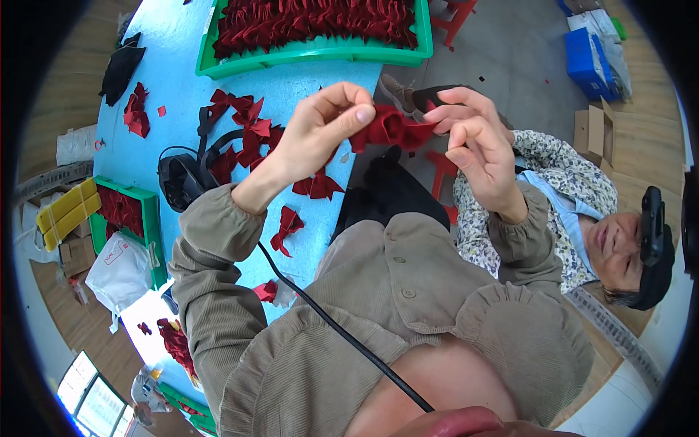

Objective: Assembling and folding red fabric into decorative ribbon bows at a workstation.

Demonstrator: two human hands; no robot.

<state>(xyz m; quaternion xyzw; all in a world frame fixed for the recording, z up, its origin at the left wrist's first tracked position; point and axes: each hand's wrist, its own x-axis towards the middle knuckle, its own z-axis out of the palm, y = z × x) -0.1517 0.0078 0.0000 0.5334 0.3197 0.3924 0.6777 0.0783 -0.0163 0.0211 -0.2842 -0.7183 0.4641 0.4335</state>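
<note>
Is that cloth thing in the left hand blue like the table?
No, the cloth piece in the left hand is dark red, while the table is light blue.

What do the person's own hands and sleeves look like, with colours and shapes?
The left hand and right hand are ungloved, with no rings visible. The left sleeve and right sleeve are greyish-brown, finely ribbed like corduroy, loose, gathered at the wrist.

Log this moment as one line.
left hand: pinching red bow; right hand: at bow's other end, contact unclear; blue table: loose red bows; green tray: packed red fabric
</note>
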